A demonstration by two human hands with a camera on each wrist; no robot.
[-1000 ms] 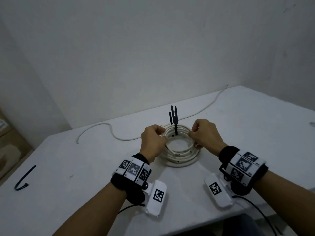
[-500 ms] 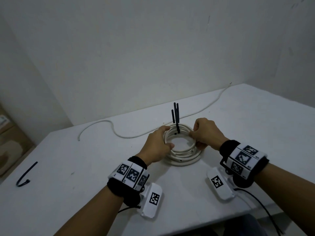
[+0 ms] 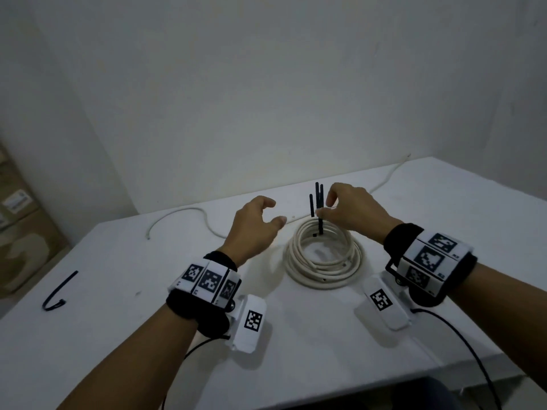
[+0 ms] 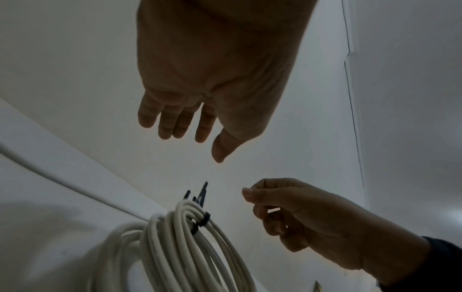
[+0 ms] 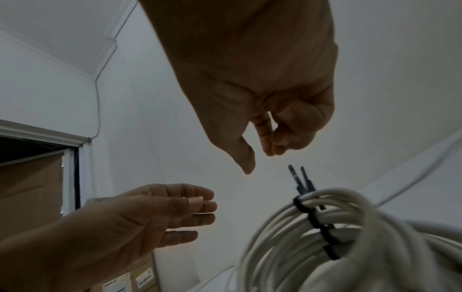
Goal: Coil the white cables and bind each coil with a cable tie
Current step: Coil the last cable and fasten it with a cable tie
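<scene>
A coil of white cable (image 3: 324, 255) lies flat on the white table (image 3: 118, 321). Black cable ties (image 5: 316, 220) wrap its far side, and their tails (image 3: 318, 202) stand upright. My left hand (image 3: 275, 213) hovers just left of the coil with fingers spread, holding nothing. My right hand (image 3: 325, 207) hangs over the coil's far right beside the tails. Its fingers are loosely curled, and the right wrist view shows thumb and index (image 5: 258, 164) apart with nothing between them. A second, loose white cable (image 3: 183, 211) runs along the table's back.
One spare black cable tie (image 3: 56, 294) lies bent near the table's left edge. Cardboard boxes (image 3: 17, 232) stand on the floor beyond that edge. A white wall rises close behind the table. Black wrist-camera leads (image 3: 461, 335) trail off the front edge.
Both hands have let go of the coil and risen off it. The left hand moved left and spread its fingers; the right lifted to the height of the tie tails.
</scene>
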